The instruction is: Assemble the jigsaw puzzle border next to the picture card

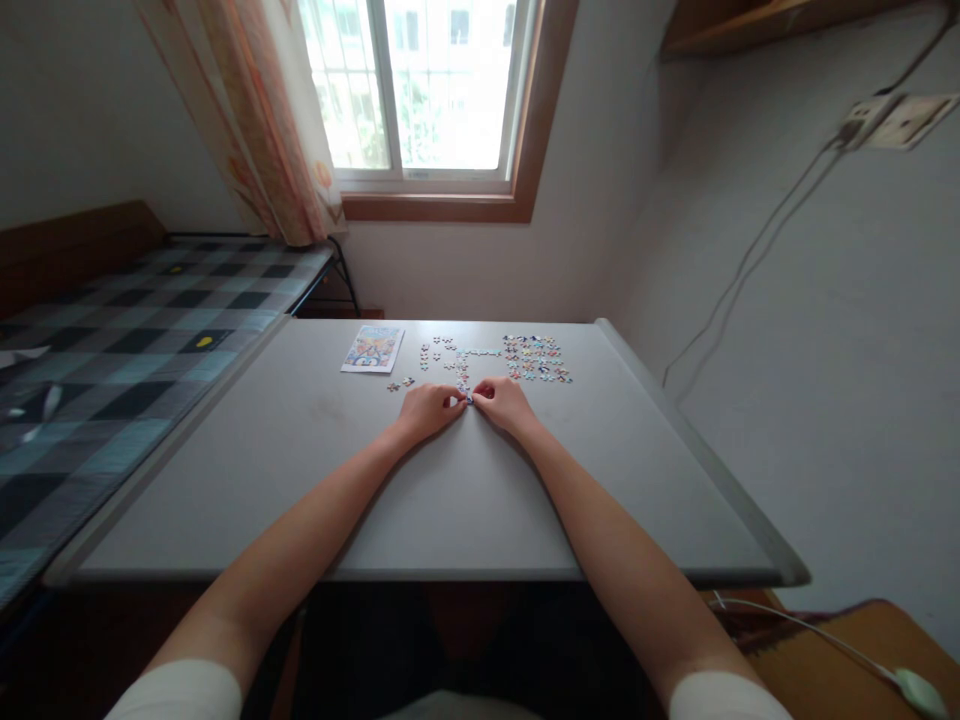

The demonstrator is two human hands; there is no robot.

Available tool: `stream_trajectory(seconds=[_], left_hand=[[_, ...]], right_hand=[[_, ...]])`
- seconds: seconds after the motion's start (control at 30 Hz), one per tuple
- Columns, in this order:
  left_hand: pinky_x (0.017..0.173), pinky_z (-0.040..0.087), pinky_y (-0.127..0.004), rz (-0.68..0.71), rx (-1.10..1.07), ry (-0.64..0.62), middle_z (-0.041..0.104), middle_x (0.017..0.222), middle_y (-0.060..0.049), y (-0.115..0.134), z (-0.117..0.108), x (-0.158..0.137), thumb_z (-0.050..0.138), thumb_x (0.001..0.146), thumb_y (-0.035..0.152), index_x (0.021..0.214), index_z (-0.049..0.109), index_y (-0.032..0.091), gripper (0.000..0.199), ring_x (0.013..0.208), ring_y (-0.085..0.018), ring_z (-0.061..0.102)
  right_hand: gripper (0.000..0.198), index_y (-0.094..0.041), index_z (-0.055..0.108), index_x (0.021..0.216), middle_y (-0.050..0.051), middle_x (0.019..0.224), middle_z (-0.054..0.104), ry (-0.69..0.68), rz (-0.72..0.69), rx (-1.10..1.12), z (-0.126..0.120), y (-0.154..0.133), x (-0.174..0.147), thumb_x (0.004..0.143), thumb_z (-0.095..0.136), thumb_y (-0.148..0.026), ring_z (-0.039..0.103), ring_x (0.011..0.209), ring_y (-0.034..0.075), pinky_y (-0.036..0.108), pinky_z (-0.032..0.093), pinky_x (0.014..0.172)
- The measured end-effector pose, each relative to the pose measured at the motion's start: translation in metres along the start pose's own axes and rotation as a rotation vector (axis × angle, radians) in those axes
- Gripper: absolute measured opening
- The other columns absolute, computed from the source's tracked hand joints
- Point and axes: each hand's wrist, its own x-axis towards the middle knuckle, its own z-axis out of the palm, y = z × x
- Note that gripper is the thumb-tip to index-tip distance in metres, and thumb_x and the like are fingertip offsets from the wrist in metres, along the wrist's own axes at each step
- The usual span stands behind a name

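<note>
My left hand (433,408) and my right hand (504,403) meet over the middle of the white table (300,480). Between their fingertips is a small dark-blue jigsaw piece (470,400), pinched from both sides. It lies at the lower end of a joined strip of jigsaw pieces (462,372), which bends to the right along its top. Whether the piece is locked into the strip is too small to tell. Several loose pieces (425,357) are scattered left of the strip. A denser group of pieces (534,357) is laid out in rows to its right.
A colourful picture sheet (373,349) lies on the table's far left part. Left of the table stands a bed with a checked cover (225,290). A window (420,90) and curtain (255,120) are beyond. A cable (739,270) hangs down the right wall.
</note>
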Motion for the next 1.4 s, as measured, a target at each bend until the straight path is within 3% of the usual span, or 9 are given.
stream_trajectory(seconds=[0.43, 1.4], left_hand=[[0.058, 0.034, -0.023, 0.008, -0.003, 0.006, 0.067, 0.069, 0.001, -0.0008, 0.0007, 0.0004, 0.051, 0.083, 0.047, 0.097, 0.073, 0.031, 0.031, 0.065, -0.014, 0.059], [0.063, 0.039, -0.024, -0.004, 0.005, -0.01, 0.068, 0.07, 0.0, 0.0001, 0.0003, -0.0002, 0.051, 0.084, 0.046, 0.099, 0.072, 0.03, 0.03, 0.068, -0.015, 0.061]], right_hand=[[0.016, -0.021, 0.072, 0.082, 0.003, 0.076, 0.07, 0.003, 0.003, -0.031, -0.0003, -0.0011, -0.001, 0.076, 0.059, -0.028, 0.061, 0.073, 0.015, 0.024, 0.042, 0.069], [0.014, -0.02, 0.072, 0.078, 0.003, 0.081, 0.071, -0.03, -0.013, -0.034, -0.0045, 0.0017, 0.0007, 0.075, 0.061, -0.028, 0.062, 0.076, 0.015, 0.023, 0.043, 0.068]])
